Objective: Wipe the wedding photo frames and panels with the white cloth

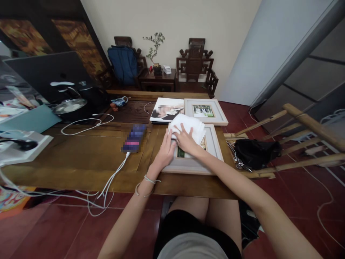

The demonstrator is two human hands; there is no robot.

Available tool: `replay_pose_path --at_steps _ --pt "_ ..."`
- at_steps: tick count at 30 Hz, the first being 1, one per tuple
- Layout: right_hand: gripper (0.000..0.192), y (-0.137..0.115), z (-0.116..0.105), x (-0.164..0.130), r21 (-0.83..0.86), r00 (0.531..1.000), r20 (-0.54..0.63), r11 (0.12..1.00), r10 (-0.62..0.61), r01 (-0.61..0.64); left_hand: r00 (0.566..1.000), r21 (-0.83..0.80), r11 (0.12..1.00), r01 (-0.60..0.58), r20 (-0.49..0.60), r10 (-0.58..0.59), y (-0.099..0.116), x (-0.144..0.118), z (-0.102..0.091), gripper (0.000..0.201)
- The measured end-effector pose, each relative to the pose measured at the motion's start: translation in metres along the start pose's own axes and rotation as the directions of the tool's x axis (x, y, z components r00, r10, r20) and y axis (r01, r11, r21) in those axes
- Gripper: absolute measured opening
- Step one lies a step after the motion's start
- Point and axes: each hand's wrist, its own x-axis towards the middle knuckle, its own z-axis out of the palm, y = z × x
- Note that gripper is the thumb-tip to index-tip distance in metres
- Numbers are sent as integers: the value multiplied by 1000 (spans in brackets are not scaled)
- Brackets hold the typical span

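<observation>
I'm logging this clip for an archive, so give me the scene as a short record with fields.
Left hand: left hand rests flat on the near picture frame
Right hand: right hand presses a white cloth on the frame
Behind: second frame, photo book
Surface: wooden table
Nearby: phone on a white cable

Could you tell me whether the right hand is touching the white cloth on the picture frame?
Touching: the head view shows the right hand pressed flat on the white cloth.
</observation>
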Motion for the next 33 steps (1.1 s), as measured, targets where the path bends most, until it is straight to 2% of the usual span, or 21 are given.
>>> replay_pose_path --at_steps 2,5,10,13,15,17,19,22,24,27,30,33 --pt "53 -1 -1 10 -19 1000 12 1000 24 -23 1000 9 1000 -6 -12 7 2 0 -1 57" --pt "55 -9 1 3 -25 999 36 999 -21 22 998 11 999 -37 -53 37 3 1 -1 58" --pt "49 -27 -3 -49 3 980 112 986 -167 167 994 -114 993 -20 -112 7 0 2 -3 62" --pt "44 -36 -18 -84 36 942 166 956 -292 290 996 -221 974 48 -60 -63 0 2 -4 67" --pt "44 -41 -26 -100 72 908 210 932 -363 355 995 -232 969 89 -22 -96 0 1 -4 67" --pt "45 -42 -29 -107 83 903 217 929 -371 362 993 -214 970 111 -5 -115 0 0 -3 65" --pt "44 -38 -25 -102 55 931 188 950 -313 308 992 -182 975 124 0 -127 1 0 -2 63" --pt "42 -24 -14 -73 -29 977 118 982 -180 184 995 -115 988 103 -9 -104 1 0 0 58" --pt "41 -14 -8 -47 -84 991 66 989 -114 119 998 -79 995 55 -16 -56 0 0 1 55" --pt "41 -8 -6 -20 -141 997 10 987 -80 81 999 -68 998 -4 -40 2 -2 2 0 53" --pt "40 -17 -8 -25 -167 992 57 979 -109 117 998 -93 995 -24 -63 19 -3 3 -1 54" --pt "39 -33 -12 -56 -135 971 127 966 -203 219 998 -97 995 -30 -59 24 -2 2 -2 56"
